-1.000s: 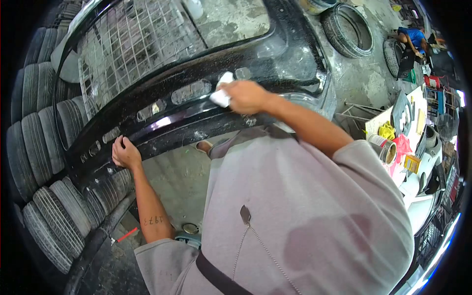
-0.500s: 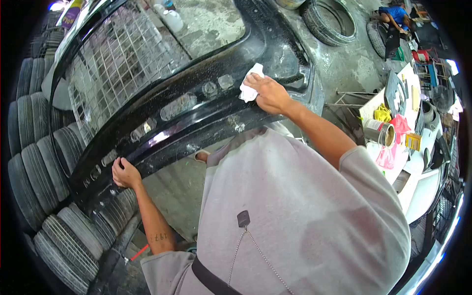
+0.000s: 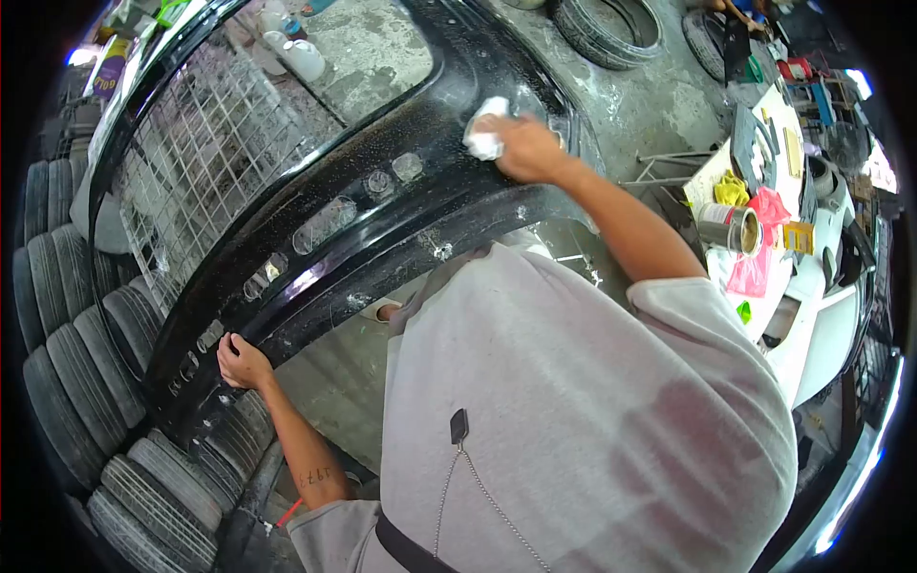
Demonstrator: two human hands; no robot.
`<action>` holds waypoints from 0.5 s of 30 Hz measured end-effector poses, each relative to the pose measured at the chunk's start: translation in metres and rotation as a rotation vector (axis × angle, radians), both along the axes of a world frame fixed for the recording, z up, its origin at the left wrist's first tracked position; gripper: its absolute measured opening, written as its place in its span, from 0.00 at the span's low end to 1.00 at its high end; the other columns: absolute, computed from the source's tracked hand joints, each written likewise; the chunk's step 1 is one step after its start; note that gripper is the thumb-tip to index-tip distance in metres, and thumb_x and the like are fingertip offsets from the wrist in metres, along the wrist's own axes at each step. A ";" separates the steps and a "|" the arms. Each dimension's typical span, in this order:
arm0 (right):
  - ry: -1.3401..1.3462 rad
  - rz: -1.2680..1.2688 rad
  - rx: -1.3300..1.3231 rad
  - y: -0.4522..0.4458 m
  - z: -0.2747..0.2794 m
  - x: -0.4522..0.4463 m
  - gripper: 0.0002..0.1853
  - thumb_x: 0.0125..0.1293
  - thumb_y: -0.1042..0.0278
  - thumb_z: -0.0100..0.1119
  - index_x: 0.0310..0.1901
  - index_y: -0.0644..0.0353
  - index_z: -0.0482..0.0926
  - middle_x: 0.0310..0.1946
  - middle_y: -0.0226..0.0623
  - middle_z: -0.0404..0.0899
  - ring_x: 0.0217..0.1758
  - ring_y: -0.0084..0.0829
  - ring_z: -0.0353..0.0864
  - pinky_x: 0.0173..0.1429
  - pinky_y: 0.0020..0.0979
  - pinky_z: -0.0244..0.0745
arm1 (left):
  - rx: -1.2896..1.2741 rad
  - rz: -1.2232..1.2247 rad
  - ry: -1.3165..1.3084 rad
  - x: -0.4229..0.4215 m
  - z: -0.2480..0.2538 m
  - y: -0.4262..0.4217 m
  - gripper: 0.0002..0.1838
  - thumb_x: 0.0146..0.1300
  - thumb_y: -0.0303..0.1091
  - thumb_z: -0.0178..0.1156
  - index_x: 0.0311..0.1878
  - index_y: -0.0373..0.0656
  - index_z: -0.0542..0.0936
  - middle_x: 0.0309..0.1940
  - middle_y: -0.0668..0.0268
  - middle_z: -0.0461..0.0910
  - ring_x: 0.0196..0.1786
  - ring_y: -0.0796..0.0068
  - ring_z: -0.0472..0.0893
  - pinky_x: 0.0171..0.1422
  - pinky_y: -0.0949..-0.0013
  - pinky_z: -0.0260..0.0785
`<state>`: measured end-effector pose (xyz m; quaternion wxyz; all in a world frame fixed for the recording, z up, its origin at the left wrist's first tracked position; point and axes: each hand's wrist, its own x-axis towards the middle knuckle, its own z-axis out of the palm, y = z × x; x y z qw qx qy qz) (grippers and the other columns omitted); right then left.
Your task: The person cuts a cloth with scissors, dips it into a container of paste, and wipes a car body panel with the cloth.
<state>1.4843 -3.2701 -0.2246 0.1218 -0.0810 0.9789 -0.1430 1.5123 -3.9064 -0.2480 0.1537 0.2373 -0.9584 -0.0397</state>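
Note:
A black car panel, shaped like a tailgate shell (image 3: 382, 229), stretches across in front of me, with a large window opening and several cut-outs along its lower band. Its surface is speckled with dust. My right hand (image 3: 530, 148) presses a crumpled white cloth (image 3: 484, 143) against the panel near its right corner, with the fingers closed on the cloth. At the panel's lower left edge, my left hand (image 3: 245, 364) grips the rim with curled fingers; some fingertips are hidden.
Stacked tires (image 3: 76, 401) stand on the left. A wire mesh (image 3: 191, 181) and a white bottle (image 3: 304, 59) show through the window opening. Another tire (image 3: 611, 33) lies beyond the panel. On the right, a white table (image 3: 712, 191) bears an open can (image 3: 731, 227) and a pink bag (image 3: 759, 248).
My right hand and the cloth have moved up and to the right across the panel. My left hand keeps its hold on the edge. The whole view has shifted slightly.

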 end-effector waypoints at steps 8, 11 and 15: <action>0.096 0.085 0.069 -0.071 -0.010 -0.015 0.32 0.61 0.70 0.49 0.70 0.62 0.70 0.74 0.50 0.67 0.79 0.47 0.62 0.80 0.48 0.59 | 0.005 0.049 -0.025 -0.003 0.005 0.005 0.16 0.67 0.48 0.57 0.50 0.55 0.86 0.53 0.72 0.85 0.62 0.62 0.77 0.71 0.53 0.59; 0.084 -0.045 0.014 -0.073 -0.008 -0.010 0.34 0.62 0.69 0.50 0.73 0.62 0.66 0.76 0.47 0.63 0.81 0.47 0.58 0.79 0.55 0.58 | -0.030 0.023 -0.005 0.000 0.005 0.007 0.16 0.68 0.48 0.56 0.52 0.55 0.86 0.54 0.72 0.83 0.64 0.62 0.76 0.72 0.53 0.57; 0.177 -0.406 -0.023 -0.079 -0.024 -0.039 0.35 0.63 0.67 0.50 0.74 0.67 0.62 0.77 0.54 0.59 0.81 0.51 0.57 0.78 0.58 0.57 | -0.016 0.052 -0.033 -0.002 0.005 0.007 0.16 0.68 0.48 0.57 0.51 0.55 0.86 0.55 0.72 0.84 0.64 0.61 0.76 0.73 0.53 0.57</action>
